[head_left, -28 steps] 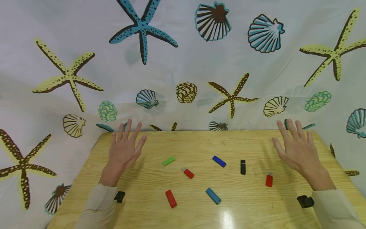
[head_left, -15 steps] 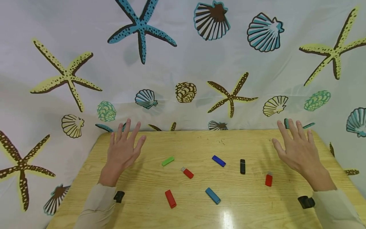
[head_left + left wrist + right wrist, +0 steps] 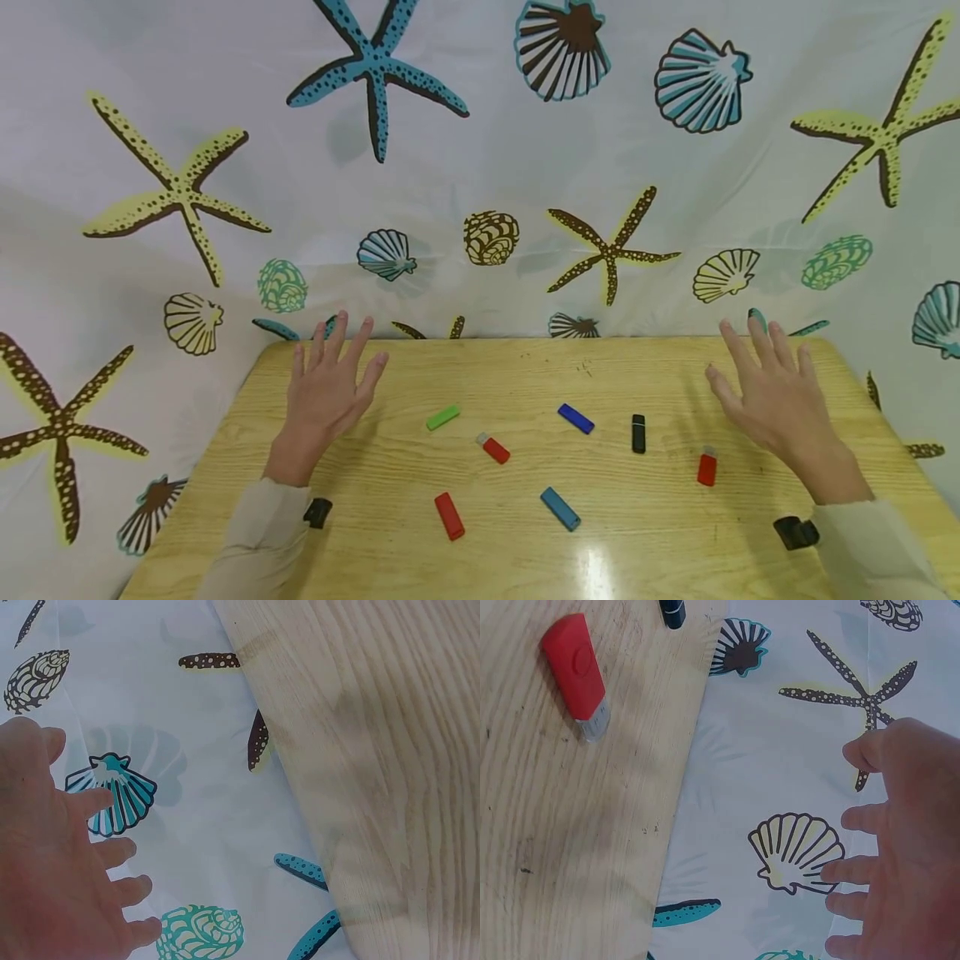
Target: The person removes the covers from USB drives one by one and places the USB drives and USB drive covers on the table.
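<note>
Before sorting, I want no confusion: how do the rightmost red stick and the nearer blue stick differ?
The rightmost red stick shows a silver plug; the nearer blue stick shows none. In the head view, the red one runs nearly vertical; the blue one slants. Both lie on the table.

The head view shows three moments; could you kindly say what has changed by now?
The right hand has shifted slightly left, toward the middle of the table. Nothing was taken hold of or let go. The left hand and the USB sticks look about as they were.
</note>
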Demonstrator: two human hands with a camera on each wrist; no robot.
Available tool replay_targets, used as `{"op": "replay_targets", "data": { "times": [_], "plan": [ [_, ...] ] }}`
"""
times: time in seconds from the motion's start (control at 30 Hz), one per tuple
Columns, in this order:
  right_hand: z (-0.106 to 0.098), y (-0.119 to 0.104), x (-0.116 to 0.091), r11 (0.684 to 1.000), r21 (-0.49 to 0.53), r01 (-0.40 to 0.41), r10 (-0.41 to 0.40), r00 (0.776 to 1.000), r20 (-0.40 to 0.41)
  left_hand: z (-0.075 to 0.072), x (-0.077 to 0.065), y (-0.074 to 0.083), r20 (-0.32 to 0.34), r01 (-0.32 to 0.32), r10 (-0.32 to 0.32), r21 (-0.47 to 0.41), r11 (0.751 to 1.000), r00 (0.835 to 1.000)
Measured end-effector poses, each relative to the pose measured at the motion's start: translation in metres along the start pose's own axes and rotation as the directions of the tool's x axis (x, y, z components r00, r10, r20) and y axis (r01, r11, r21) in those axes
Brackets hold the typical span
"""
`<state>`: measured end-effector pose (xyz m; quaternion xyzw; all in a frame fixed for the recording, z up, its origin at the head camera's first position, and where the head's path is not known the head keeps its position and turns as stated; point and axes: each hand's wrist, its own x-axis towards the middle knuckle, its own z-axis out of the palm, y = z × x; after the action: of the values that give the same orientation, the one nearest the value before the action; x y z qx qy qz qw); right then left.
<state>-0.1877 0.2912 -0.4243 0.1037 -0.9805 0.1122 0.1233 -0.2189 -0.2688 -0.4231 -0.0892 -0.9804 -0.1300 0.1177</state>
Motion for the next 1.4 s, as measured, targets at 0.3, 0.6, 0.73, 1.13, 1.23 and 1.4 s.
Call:
{"op": "replay_targets", "data": {
  "times": [0.3, 0.6, 0.73, 1.13, 1.23, 1.4],
  "plan": [
    [0.006, -0.009, -0.002, 1.0, 0.028, 0.009, -0.008, 1.0, -0.027, 0.007, -0.001, 0.006, 0.012, 0.015, -0.015, -0.029, 0.999, 1.0],
    [0.014, -0.023, -0.003, 0.996, 0.076, 0.045, -0.036, 0.992, -0.118, 0.016, -0.005, 0.015, -0.02, 0.015, -0.016, -0.055, 0.998, 1.0],
    [0.016, -0.029, -0.003, 0.994, 0.094, 0.048, -0.033, 0.987, -0.156, 0.02, -0.007, 0.02, -0.018, 0.02, -0.021, -0.076, 0.997, 1.0],
    [0.024, -0.052, -0.003, 0.981, 0.194, 0.01, 0.024, 0.985, -0.172, 0.024, -0.007, 0.041, -0.118, -0.038, 0.022, -0.135, 0.99, 0.993],
    [0.027, -0.057, -0.004, 0.975, 0.221, 0.014, 0.028, 0.982, -0.186, 0.027, -0.007, 0.048, -0.109, -0.039, 0.021, -0.167, 0.985, 0.994],
    [0.032, -0.067, -0.002, 0.955, 0.293, 0.032, 0.032, 0.977, -0.21, 0.03, -0.006, 0.058, -0.117, -0.05, 0.023, -0.239, 0.97, 0.993]
  ]
}}
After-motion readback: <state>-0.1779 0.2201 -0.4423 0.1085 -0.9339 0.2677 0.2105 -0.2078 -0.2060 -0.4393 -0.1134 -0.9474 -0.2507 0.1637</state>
